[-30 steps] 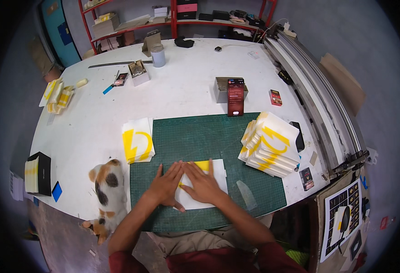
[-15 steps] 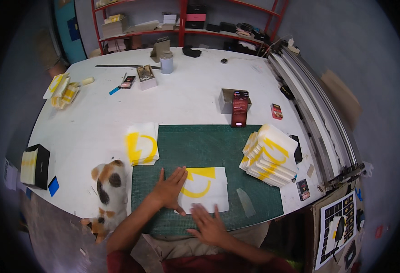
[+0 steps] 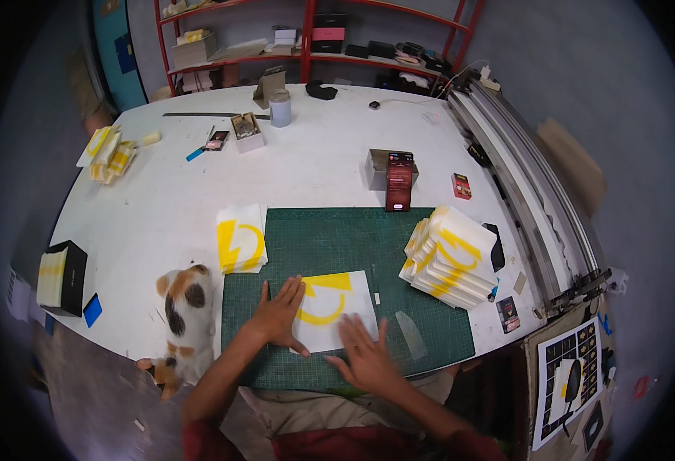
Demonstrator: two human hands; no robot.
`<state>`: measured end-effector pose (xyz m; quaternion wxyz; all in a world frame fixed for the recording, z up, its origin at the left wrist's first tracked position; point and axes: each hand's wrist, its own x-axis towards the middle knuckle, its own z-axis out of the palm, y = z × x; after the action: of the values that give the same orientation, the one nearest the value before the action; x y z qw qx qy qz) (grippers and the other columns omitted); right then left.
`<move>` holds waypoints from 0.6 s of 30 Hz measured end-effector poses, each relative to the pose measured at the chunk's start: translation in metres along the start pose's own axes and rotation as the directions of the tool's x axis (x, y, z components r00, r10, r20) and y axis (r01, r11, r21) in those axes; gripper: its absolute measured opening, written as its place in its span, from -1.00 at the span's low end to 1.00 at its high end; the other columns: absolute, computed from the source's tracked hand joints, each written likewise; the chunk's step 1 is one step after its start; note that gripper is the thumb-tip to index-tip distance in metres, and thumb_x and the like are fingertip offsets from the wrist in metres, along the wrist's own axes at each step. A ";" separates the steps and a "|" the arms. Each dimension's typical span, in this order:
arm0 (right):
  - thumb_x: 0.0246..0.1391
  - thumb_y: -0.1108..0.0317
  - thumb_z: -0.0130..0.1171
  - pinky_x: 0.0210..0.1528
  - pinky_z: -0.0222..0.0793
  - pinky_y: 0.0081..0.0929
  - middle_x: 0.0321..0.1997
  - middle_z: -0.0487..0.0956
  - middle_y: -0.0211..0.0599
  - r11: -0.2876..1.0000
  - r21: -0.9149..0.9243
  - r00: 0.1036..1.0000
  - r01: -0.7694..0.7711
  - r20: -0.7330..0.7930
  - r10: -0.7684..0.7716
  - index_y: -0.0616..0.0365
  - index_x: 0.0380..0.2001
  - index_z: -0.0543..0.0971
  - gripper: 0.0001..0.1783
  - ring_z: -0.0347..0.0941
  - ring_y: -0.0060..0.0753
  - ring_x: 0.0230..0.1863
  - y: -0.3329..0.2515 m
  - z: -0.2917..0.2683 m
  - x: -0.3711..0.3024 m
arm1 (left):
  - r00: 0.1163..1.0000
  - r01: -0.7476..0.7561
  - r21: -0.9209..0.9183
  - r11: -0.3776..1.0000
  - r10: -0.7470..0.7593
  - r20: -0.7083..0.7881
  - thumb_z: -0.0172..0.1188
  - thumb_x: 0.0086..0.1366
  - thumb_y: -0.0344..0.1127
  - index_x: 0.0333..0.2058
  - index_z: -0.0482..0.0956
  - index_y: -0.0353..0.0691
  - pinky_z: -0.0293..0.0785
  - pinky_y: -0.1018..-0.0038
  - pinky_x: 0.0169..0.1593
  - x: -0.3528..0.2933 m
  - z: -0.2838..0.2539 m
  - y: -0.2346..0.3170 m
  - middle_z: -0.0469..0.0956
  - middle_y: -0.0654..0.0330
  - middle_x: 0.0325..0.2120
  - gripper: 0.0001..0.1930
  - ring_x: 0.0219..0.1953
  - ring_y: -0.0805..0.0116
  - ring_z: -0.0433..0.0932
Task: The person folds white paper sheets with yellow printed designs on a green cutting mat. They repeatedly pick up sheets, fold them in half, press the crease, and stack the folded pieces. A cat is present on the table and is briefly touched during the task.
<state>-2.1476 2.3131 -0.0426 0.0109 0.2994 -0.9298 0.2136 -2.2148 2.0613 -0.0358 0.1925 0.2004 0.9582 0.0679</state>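
Note:
A white paper piece with a yellow printed design (image 3: 336, 303), perhaps a folded bag, lies on the green cutting mat (image 3: 322, 238) before me. My left hand (image 3: 278, 313) rests on its left edge with fingers and thumb spread. My right hand (image 3: 366, 355), slightly blurred, lies flat over the lower right part, fingers apart. A narrow white strip (image 3: 377, 299) is just right of the paper. Farther right lies a clear plastic piece (image 3: 411, 335). A tall stack of similar yellow-and-white pieces (image 3: 451, 257) stands at the mat's right; a smaller stack (image 3: 241, 240) sits at its upper left corner.
A cat (image 3: 187, 323) lies at the table's front edge, left of the mat. A phone (image 3: 399, 183) leans on a grey box (image 3: 378, 170) beyond the mat. A black box (image 3: 67, 278) of pieces stands far left. A long metal rail (image 3: 518, 188) runs along the right.
The printed paper has turned slightly and shifted left and away from me. My right hand has moved up onto it. The white strip now lies apart from its right edge.

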 end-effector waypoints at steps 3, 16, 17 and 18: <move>0.31 -0.22 -0.07 0.36 -0.41 0.62 0.48 0.20 0.05 0.997 -0.018 0.996 0.074 -0.047 -0.075 0.38 0.33 0.29 -0.14 0.00 0.06 0.53 -0.003 0.038 0.054 | 1.000 -0.006 -0.001 1.000 0.006 0.002 0.47 -0.48 0.54 0.45 -0.21 -0.35 -0.35 -0.28 0.44 -0.001 0.000 0.000 -0.25 -0.04 0.50 0.65 0.54 0.10 -0.29; 0.31 -0.25 -0.12 0.40 -0.44 0.55 0.54 0.08 0.01 0.986 -0.167 0.999 0.021 0.046 -0.013 0.37 0.40 0.13 -0.08 -0.06 -0.05 0.57 0.022 0.005 0.030 | 1.000 -0.001 -0.018 1.000 0.001 0.018 0.46 -0.50 0.56 0.45 -0.22 -0.33 -0.40 -0.30 0.44 0.000 0.003 -0.002 -0.28 -0.03 0.50 0.67 0.54 0.12 -0.31; 0.31 -0.25 -0.12 0.40 -0.43 0.55 0.55 0.05 0.00 0.987 -0.137 0.984 0.089 0.168 -0.065 0.35 0.41 0.12 -0.07 -0.09 -0.06 0.57 0.004 0.002 0.010 | 1.000 -0.009 -0.022 1.000 0.009 0.013 0.46 -0.51 0.56 0.45 -0.21 -0.33 -0.40 -0.30 0.44 0.001 0.003 -0.002 -0.28 -0.04 0.50 0.67 0.54 0.11 -0.31; 0.30 -0.26 -0.11 0.40 -0.43 0.55 0.56 0.03 -0.01 0.984 -0.090 0.950 0.153 0.288 -0.122 0.34 0.41 0.12 -0.07 -0.12 -0.07 0.58 -0.006 0.004 -0.006 | 1.000 -0.012 -0.025 1.000 0.013 0.014 0.45 -0.51 0.56 0.45 -0.21 -0.33 -0.41 -0.30 0.44 0.003 0.002 -0.002 -0.28 -0.04 0.50 0.67 0.54 0.11 -0.30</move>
<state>-2.1389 2.3105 -0.0453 -0.0898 0.3898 -0.9092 0.1157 -2.2173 2.0610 -0.0394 0.2014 0.2044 0.9546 0.0796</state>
